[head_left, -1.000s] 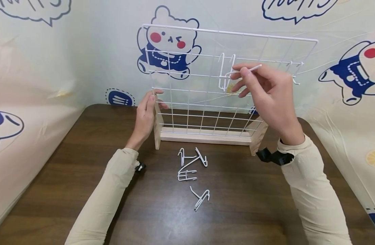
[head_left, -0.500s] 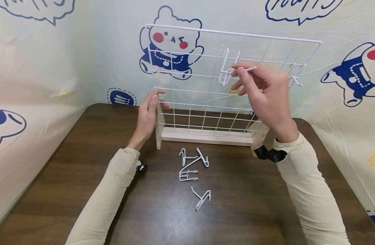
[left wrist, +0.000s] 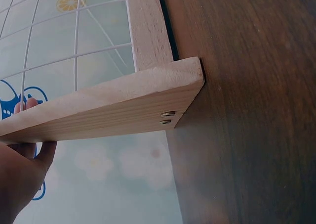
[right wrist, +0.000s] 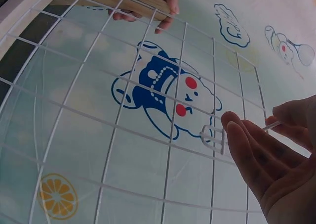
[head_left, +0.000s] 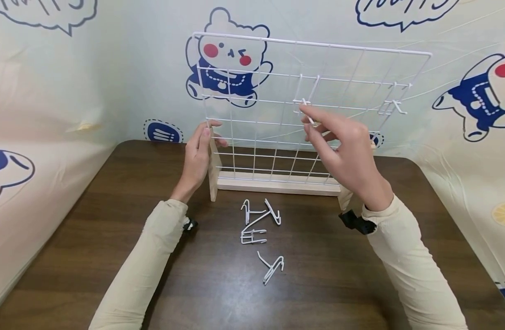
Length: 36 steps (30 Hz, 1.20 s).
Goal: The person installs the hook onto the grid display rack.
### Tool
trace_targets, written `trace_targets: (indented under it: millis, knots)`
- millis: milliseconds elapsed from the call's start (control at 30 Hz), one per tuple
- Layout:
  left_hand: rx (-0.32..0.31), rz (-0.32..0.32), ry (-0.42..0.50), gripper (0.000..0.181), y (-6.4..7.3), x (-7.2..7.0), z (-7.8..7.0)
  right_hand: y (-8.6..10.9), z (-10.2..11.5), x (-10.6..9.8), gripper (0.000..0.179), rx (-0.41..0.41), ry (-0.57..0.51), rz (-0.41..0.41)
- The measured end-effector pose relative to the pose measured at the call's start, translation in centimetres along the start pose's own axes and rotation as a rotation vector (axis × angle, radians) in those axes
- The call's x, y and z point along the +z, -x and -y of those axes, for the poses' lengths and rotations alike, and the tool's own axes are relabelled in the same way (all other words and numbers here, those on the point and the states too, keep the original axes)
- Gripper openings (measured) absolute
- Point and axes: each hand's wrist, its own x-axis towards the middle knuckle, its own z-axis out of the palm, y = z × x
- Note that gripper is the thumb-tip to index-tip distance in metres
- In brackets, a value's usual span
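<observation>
My right hand (head_left: pixel 346 146) pinches the prong of a white wire display hook (head_left: pixel 302 101) between thumb and fingers. The hook stands upright against the white wire grid (head_left: pixel 318 44), its two bent top ends at the second wire from the top. In the right wrist view the fingers partly cover this hook (right wrist: pixel 213 144). My left hand (head_left: pixel 198 153) grips the upper end of the wooden side post (head_left: pixel 213 176), fingers round its edge. The left wrist view shows that post (left wrist: pixel 123 108) from outside, with two screw heads low down. Another white hook (head_left: pixel 394 105) hangs at the grid's right side.
On the brown table (head_left: pixel 186 284), several loose white hooks lie before the rack, some bunched together and one hook (head_left: pixel 273 269) nearer me. A wooden bottom bar (head_left: pixel 277 184) joins the posts. Printed cloth (head_left: pixel 133 82) surrounds the table's back and sides.
My right hand rises slightly with the hook, then comes down and a little left, bringing the hook's top ends down to the second wire. My left hand stays on the post.
</observation>
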Motion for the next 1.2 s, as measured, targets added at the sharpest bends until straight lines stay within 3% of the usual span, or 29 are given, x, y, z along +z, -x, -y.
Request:
trace_targets:
  millis: [233, 600, 1200]
  knots:
    - [0.007, 0.000, -0.005, 0.039, 0.0, 0.0, 0.2, 2.1, 0.1, 0.1, 0.040, 0.019, -0.037, -0.068]
    - [0.010, -0.004, -0.009, 0.039, 0.0, 0.1, 0.1, 5.5, -0.7, 1.6, 0.031, 0.070, -0.052, 0.070]
    - [0.024, -0.011, -0.001, 0.039, 0.0, 0.1, 0.2, 8.3, 0.7, 5.7, 0.020, 0.073, -0.136, 0.250]
